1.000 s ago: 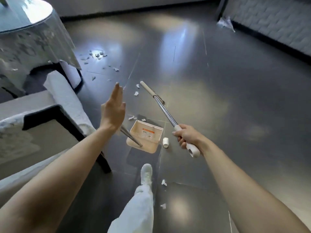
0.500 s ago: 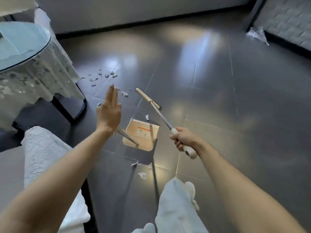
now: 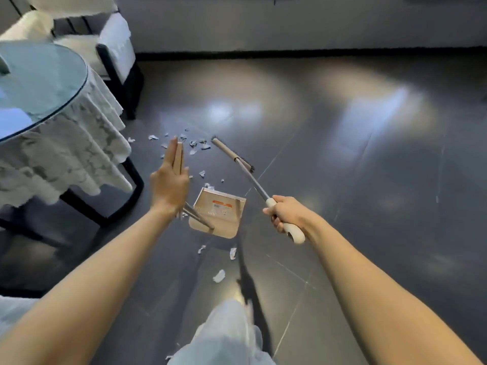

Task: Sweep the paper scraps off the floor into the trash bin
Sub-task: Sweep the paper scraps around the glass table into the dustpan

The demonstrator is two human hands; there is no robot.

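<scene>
While the right hand (image 3: 283, 216) grips the broom (image 3: 245, 169) handle, its head beside the main cluster of paper scraps (image 3: 196, 146), the left hand (image 3: 170, 180) lies straight-fingered flat against the dustpan handle (image 3: 180, 156), with the dustpan (image 3: 220, 212) between both hands. More scraps lie on the dark glossy tile floor (image 3: 369, 206) nearer the person. Left side: round glass-topped surface (image 3: 39, 83) with lace cloth (image 3: 79, 143), and a black-framed white-cushioned chair (image 3: 116, 48) behind, near the wall's dark baseboard (image 3: 290, 54).
</scene>
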